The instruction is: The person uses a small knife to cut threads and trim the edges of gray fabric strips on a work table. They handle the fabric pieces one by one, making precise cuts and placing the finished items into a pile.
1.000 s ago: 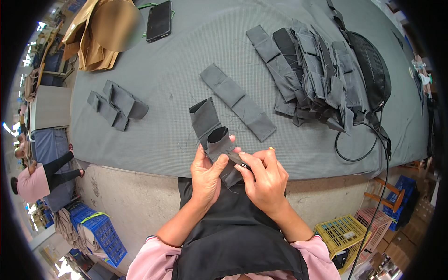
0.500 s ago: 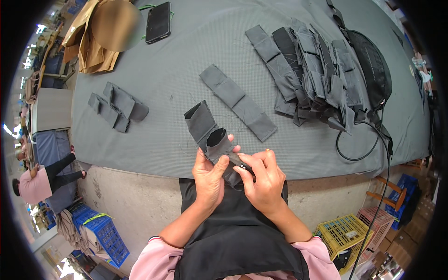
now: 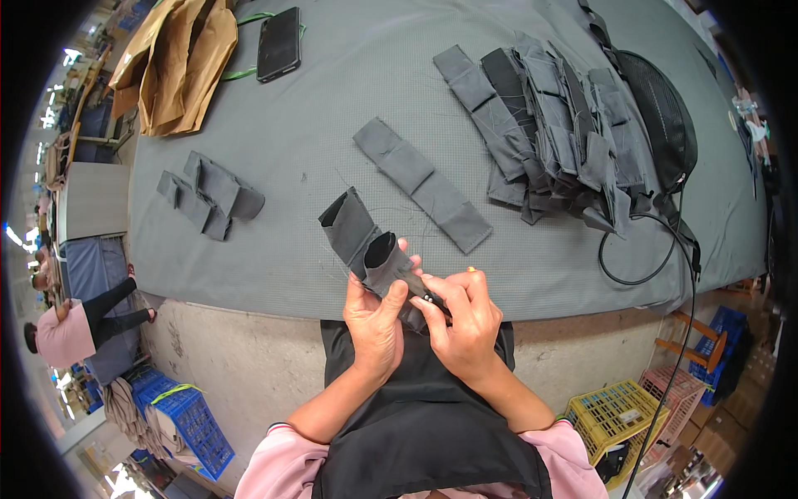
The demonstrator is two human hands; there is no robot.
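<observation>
Head view: a dark grey fabric pouch piece (image 3: 366,237) is held at the near edge of the grey worktop (image 3: 332,100). It is gripped from below by the left hand (image 3: 376,320), fingers closed around its lower end, and pinched beside that by the right hand (image 3: 467,326), which also clamps a small dark tool, too small to identify. A long grey strip (image 3: 420,181) lies just beyond; a heap of similar pieces (image 3: 557,125) is piled farther right.
</observation>
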